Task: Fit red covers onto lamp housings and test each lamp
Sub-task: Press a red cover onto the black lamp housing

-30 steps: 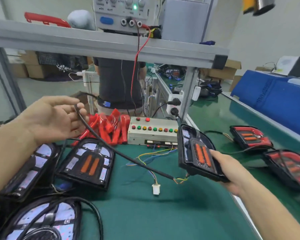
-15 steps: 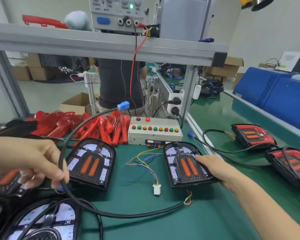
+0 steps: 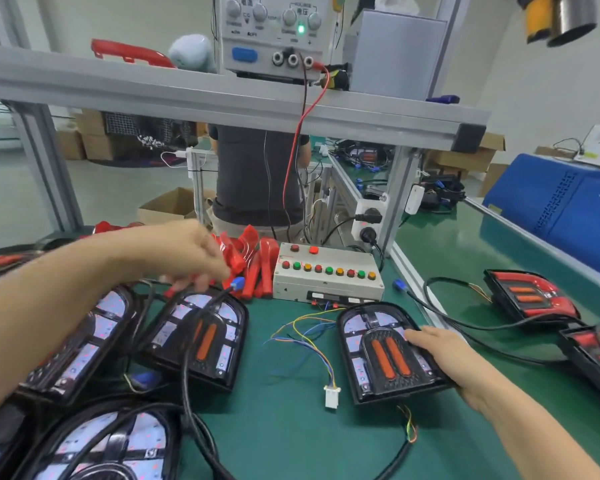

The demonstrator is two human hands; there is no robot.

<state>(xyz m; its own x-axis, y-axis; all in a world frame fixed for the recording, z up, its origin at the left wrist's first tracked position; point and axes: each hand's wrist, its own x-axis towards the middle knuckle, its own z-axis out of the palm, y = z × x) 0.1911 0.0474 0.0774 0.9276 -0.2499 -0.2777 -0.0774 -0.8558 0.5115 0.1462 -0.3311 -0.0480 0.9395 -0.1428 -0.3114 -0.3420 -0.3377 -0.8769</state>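
My left hand (image 3: 187, 252) has lifted from the near left and now reaches forward over the red covers (image 3: 253, 261), fingers curled around the black cable (image 3: 187, 344) with its blue plug (image 3: 237, 282) just past the fingertips, while my right hand (image 3: 440, 355) stays flat and relaxed on the right edge of the lamp housing (image 3: 385, 351) it set down on the green mat (image 3: 291, 427). I count four uncovered housings, three of them under and beside my left forearm, plus two lamps with red covers (image 3: 530, 296) to the right of my right hand. The pile of loose covers is too jumbled for me to count, and the button box (image 3: 326, 275) sits between my hands, farther out.
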